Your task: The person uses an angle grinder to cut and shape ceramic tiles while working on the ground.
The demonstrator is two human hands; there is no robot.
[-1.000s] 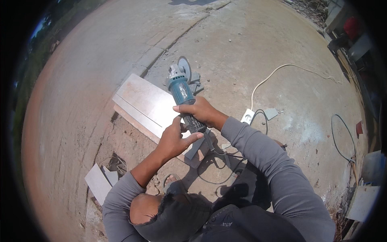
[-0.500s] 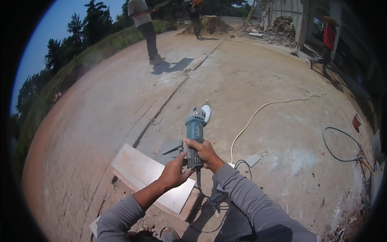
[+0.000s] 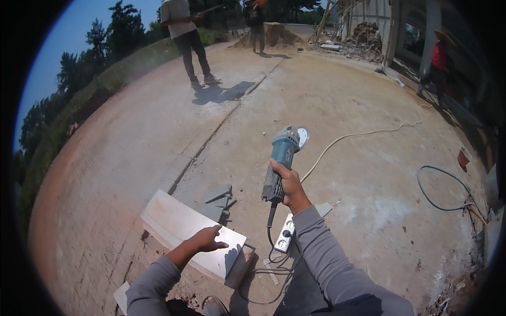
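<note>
My right hand [image 3: 288,181] is wrapped round the dark rear body of a teal angle grinder [image 3: 284,150]. Its pale disc [image 3: 303,138] points up and away from me. A black cord runs down from the grinder's rear. My left hand [image 3: 207,238] holds nothing; its fingers are apart, just over a pale tile [image 3: 182,224]. Whether it touches the tile I cannot tell. Under the tile lies a block-like support [image 3: 241,267]. Grey tile offcuts [image 3: 217,203] lie just beyond it.
A white power strip [image 3: 285,234] with a plug in it sits beside my right forearm. A cream cable [image 3: 348,136] crosses the concrete. At right lie a dark hose loop [image 3: 437,195] and a red container [image 3: 464,157]. Three people stand or walk farther off; a sand pile [image 3: 279,36] rises behind.
My left hand has let go of the grinder and moved down over the tile. My right hand has carried the grinder rightward and slightly up. The person at right has walked farther right.
</note>
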